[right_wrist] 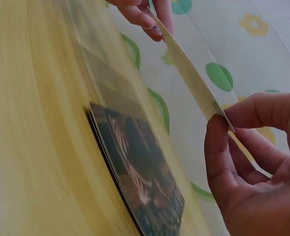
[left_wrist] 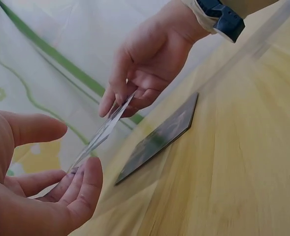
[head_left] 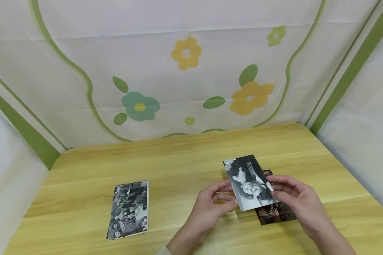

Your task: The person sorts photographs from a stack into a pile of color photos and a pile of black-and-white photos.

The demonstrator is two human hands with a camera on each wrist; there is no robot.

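A black-and-white photo card (head_left: 247,184), showing two heads close together, is held tilted above the table. My right hand (head_left: 297,202) pinches its right edge between thumb and fingers; the right wrist view shows the pale back of the card (right_wrist: 189,73). At the opposite edge is my left hand (head_left: 210,203). In the left wrist view its fingers (left_wrist: 85,189) lie against the card while the thumb stands apart from it. Below the held card, partly hidden, lies a thin stack of dark, brownish photo cards (right_wrist: 140,172).
Another stack of black-and-white photo cards (head_left: 129,209) lies at the left on the wooden table (head_left: 83,170). A white cloth with printed flowers (head_left: 186,53) rises behind the table, and pale cloth walls flank both sides. A dark watch (left_wrist: 226,19) is on the right wrist.
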